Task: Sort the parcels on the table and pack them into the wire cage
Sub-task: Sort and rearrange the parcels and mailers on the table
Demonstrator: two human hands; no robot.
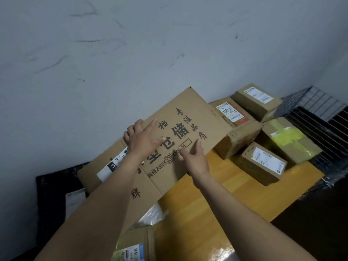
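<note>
On the carton point(199, 112), left hand point(144, 145) splayed

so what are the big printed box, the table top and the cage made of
printed box: looks like cardboard, matte brown, going by its creased folds and black ink print.
table top: seems wood or wood-look laminate, yellowish grain bands with glossy glare.
wire cage: probably dark metal wire, thin parallel bars.

flat printed carton point(197, 117): tilted | 4 boxes point(263, 162): clustered | wire cage point(310, 104): right
</note>
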